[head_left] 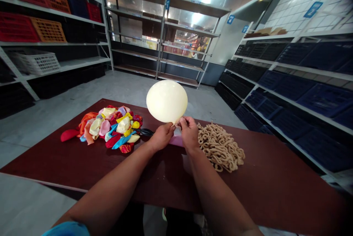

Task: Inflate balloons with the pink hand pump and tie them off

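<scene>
A pale yellow inflated balloon [167, 100] stands above the table, its neck pointing down toward me. My left hand [162, 136] is closed on the balloon's neck from the left. From the right, my right hand [189, 131] pinches the same neck, fingertips almost meeting those of the left. Whether the neck is knotted is too small to tell. Behind and below the hands lies a pink-purple object [176, 140], partly hidden. A black cable or handle [146, 132] shows just left of my left hand.
On the dark red table [264, 180], a heap of colourful deflated balloons [110, 127] lies left and a tangled pile of beige rope [222, 147] lies right. Shelves with crates [38, 63] line the left, and dark blue bins [292, 96] the right. A metal rack [160, 41] stands behind.
</scene>
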Demonstrator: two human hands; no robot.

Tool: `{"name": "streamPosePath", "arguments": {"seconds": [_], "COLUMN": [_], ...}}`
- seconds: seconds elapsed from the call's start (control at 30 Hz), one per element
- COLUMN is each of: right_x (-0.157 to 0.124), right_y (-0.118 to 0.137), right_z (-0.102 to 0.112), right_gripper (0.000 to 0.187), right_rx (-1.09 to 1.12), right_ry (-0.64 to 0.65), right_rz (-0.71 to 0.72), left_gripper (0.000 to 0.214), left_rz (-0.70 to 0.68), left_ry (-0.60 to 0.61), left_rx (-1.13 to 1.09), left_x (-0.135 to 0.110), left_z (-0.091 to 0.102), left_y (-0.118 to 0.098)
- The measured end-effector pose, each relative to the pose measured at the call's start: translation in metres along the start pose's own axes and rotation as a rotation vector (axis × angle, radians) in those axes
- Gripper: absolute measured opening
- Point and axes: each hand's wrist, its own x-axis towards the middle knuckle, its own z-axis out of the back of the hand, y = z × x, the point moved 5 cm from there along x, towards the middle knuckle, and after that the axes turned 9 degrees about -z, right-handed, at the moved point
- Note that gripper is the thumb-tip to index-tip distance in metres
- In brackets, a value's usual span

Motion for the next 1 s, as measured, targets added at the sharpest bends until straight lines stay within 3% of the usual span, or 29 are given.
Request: {"name": "streamPosePath", "arguments": {"seconds": [0.2, 0.43, 0.77, 0.87, 1.0], "right_x": [0.002, 0.004, -0.003, 0.004, 0.029], "right_y": [-0.004, -0.008, 0.005, 0.001, -0.009], "right_z": [0.005, 0.008, -0.010, -0.011, -0.004], "right_gripper": [0.027, 0.024, 0.029, 0.029, 0.030], "right_rx": [-0.072, -0.056, 0.276, 0.355, 0.406], "right_ry": [-0.058, -0.094, 0.121, 0.100, -0.023], "right_rz": [0.009, -0.048, -0.084, -0.132, -0.146], "left_gripper": [0.024, 0.019, 0.037, 0.040, 0.036], "left_rz": [-0.115, -0.150, 0.115, 0.104, 0.092], "left_ry": [0.079, 0.120, -0.168, -0.222, -0.308], "left_rx": [0.063, 0.021, -0.262, -0.133, 0.074], "left_x": [0.000, 0.001, 0.001, 0.002, 0.001], "left_z": [-0.005, -0.004, 0.001, 0.007, 0.017], "left_y": [-0.007, -0.017, 0.017, 0.020, 0.022]}}
